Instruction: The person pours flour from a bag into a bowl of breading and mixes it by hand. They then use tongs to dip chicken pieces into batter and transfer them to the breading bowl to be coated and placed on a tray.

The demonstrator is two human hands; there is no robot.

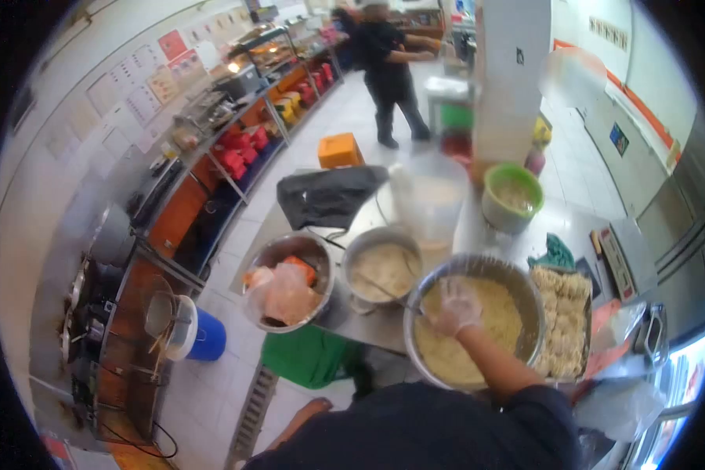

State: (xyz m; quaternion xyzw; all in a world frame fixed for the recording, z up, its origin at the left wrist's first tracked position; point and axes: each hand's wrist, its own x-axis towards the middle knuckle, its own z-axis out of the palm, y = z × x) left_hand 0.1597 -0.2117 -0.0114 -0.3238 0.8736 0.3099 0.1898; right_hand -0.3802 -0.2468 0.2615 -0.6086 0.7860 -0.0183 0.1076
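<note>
My right hand (455, 307), in a thin clear glove, rests fingers apart on a pale yellow crumb mixture inside a large metal bowl (525, 286). A thin utensil handle (390, 292) runs from a metal pot of pale batter (381, 270) to just left of the hand; I cannot tell whether it touches. Right of the bowl is a tray of coated pieces (562, 321). My left hand is out of view.
A metal bowl (260, 262) holding a plastic bag and orange pieces stands at the left of the steel table (372, 330). Farther back are a black bag (329, 196), a clear tub (435, 204) and a green bucket (513, 196). A blue bucket (202, 335) and orange box (341, 150) are on the floor. Another person (388, 63) stands far down the aisle.
</note>
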